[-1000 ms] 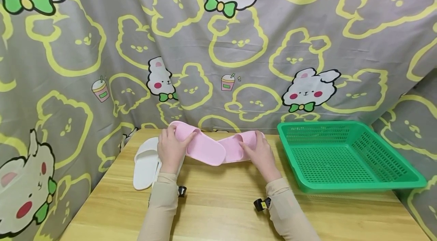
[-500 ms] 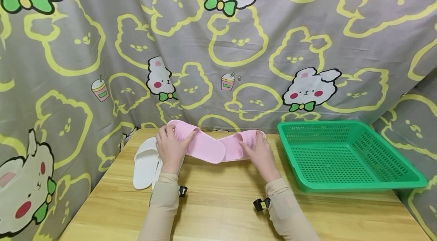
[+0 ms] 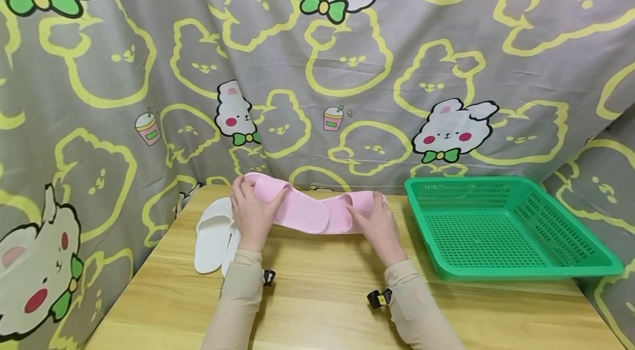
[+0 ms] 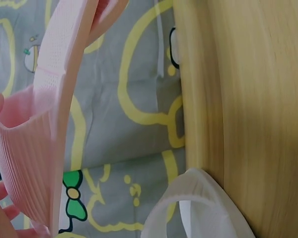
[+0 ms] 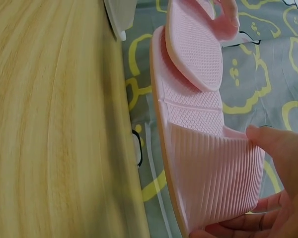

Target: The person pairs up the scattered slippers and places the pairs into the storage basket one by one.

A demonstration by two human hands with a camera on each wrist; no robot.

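Observation:
My left hand grips a pink slipper at its ribbed strap, with the thumb at the strap's opening. At the right, my right hand holds a second pink slipper the same way, its fingers round the outer side of the strap. Both slippers are raised off the table, toes outward and heels toward each other. The left slipper's heel overlaps the right one's in front. A white slipper lies beside my left hand, and its mate is partly hidden behind that hand and wrist.
An empty green plastic basket stands on the wooden table to the right of my right hand. Behind the table hangs a grey curtain with cartoon prints, close beyond the slippers. A black wrist mount sticks inward from my right sleeve.
The left pink slipper's heel has risen slightly, and my left hand has shifted a little to the right. Both hands keep their hold; the white slippers and basket stay put.

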